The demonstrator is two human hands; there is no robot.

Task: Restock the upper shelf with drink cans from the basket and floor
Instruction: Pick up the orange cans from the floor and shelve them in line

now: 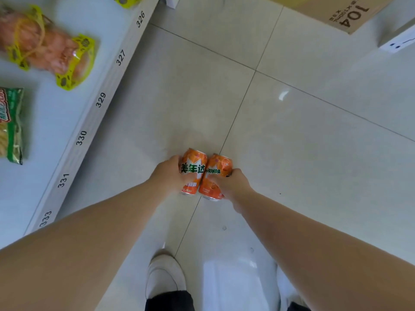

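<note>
Drink cans point(205, 173), two, orange, at lower centre of the head view, side by side and touching over the tiled floor point(292, 131); perhaps lifted clear of it, hard to tell. Left can point(193, 170) gripped in left hand point(168, 173), fingers curled round its side. Right can point(216, 176) gripped likewise in right hand point(233, 187). White shelf point(89, 122) with numbered edge along left of frame, snack bags point(49, 46) lying on it. Cardboard box point(345, 14) at upper right. White shoe point(165, 274) at bottom centre.
</note>
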